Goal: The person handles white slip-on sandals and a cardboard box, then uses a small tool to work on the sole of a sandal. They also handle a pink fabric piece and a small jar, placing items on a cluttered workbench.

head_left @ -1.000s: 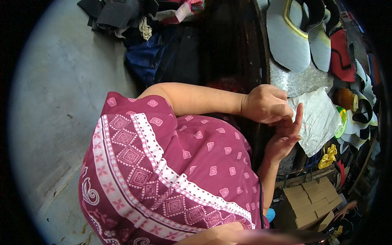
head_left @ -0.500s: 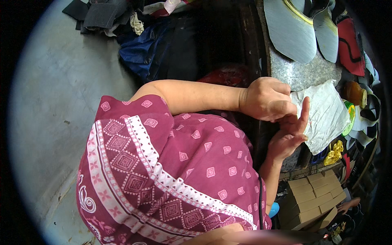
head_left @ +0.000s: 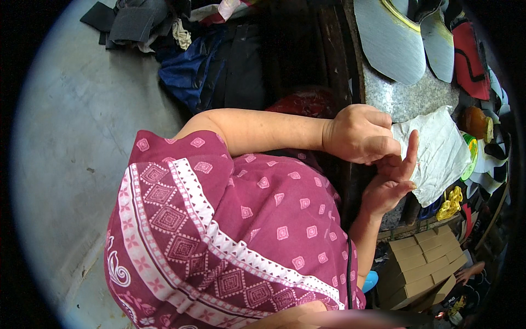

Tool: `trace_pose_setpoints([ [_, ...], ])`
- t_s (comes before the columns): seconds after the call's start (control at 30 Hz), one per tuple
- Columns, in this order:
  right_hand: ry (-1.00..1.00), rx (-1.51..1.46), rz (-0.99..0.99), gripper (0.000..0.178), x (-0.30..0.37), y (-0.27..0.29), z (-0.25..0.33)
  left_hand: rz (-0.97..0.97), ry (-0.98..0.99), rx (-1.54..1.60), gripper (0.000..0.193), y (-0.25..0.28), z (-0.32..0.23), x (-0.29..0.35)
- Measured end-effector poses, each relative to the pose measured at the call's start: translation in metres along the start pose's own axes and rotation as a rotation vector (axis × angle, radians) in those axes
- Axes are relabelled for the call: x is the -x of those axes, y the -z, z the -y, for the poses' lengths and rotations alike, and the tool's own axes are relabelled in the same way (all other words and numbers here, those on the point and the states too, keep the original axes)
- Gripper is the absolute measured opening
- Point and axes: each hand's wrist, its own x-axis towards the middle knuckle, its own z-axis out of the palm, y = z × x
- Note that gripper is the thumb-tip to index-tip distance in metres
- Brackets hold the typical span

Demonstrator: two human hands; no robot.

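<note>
My left hand (head_left: 359, 134) enters from the picture's left and is closed in a fist, its thumb bent over the curled fingers. Its fingertips meet the fingers of my right hand (head_left: 386, 192), and anything pinched between them is too hidden to make out. The right hand is turned palm up, with the index finger stretched out, the thumb apart, and the other fingers partly covered by the left hand. Beyond both hands, a creased white cloth (head_left: 441, 145) lies on a speckled grey stone slab (head_left: 389, 101).
Grey shoe-shaped pieces (head_left: 392, 46) and a red piece (head_left: 469, 66) lie at the slab's top. Beside the cloth are a brown jar (head_left: 475, 123), a green round tin (head_left: 469, 156) and a yellow crumpled bag (head_left: 451, 204). Lower right are cardboard boxes (head_left: 424, 263) and another person's hand (head_left: 471, 271).
Both hands keep nearly the same pose, sitting very slightly farther right in the picture. The surroundings have shifted slightly with the view.
</note>
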Motion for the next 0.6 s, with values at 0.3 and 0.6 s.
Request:
trace_pose_setpoints([
  [0.3, -0.015, -0.014, 0.021, 0.115, -0.0017, -0.0004, -0.0014, 0.019, -0.009, -0.015, 0.032, 0.002, 0.0017, -0.0004],
  [0.6, -0.023, -0.019, 0.011, 0.112, -0.0051, -0.0011, -0.0007, -0.01, 0.012, -0.007, 0.026, -0.0033, 0.0065, -0.0005],
])
